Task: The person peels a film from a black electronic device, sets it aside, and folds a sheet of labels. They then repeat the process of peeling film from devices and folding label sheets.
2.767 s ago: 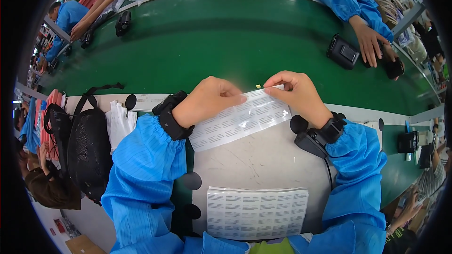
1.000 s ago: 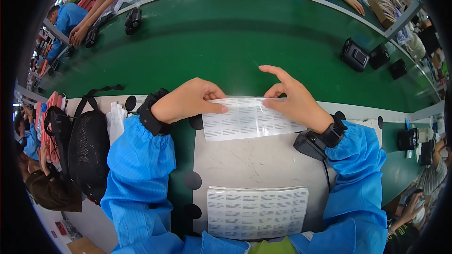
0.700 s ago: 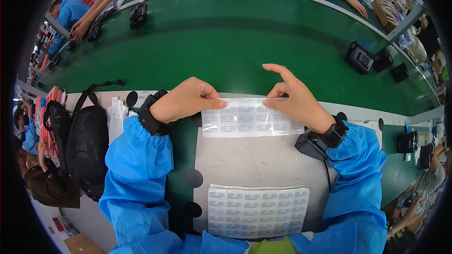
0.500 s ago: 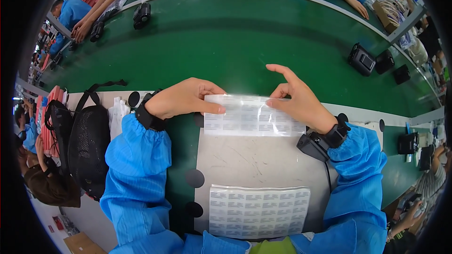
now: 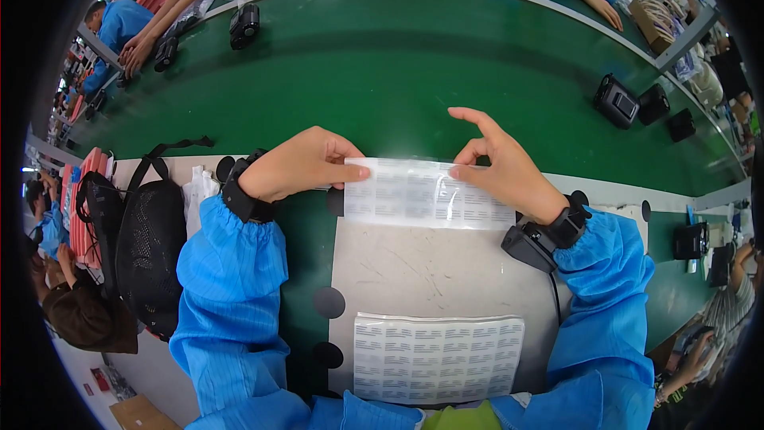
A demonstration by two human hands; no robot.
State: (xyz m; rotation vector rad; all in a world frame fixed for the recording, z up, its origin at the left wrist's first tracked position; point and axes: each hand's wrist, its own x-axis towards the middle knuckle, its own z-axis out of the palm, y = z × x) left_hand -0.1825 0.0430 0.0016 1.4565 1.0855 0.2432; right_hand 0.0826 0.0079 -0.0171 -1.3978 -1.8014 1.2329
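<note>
Both hands hold up a glossy sheet of labels (image 5: 414,195), translucent white with rows of small grey print. My left hand (image 5: 298,166) pinches its upper left corner between thumb and fingers. On the upper edge, right of the middle, my right hand (image 5: 505,166) grips it with the thumb in front, while the index finger points up and away. Nearer to me, a stack of label sheets (image 5: 438,358) lies flat on the grey board (image 5: 414,271). Black bands circle both wrists, and a small black box (image 5: 527,247) with a cable is by the right one.
A green conveyor belt (image 5: 382,64) runs across beyond the board. Black devices stand on it, one at the far left (image 5: 244,26) and several at the right (image 5: 617,101). A black mesh bag (image 5: 150,255) lies left of my arm. Co-workers' arms (image 5: 151,40) rest across the belt.
My left hand has slid slightly left toward the sheet's corner; the right hand has hardly moved. The black devices on the belt have shifted a little to the right.
</note>
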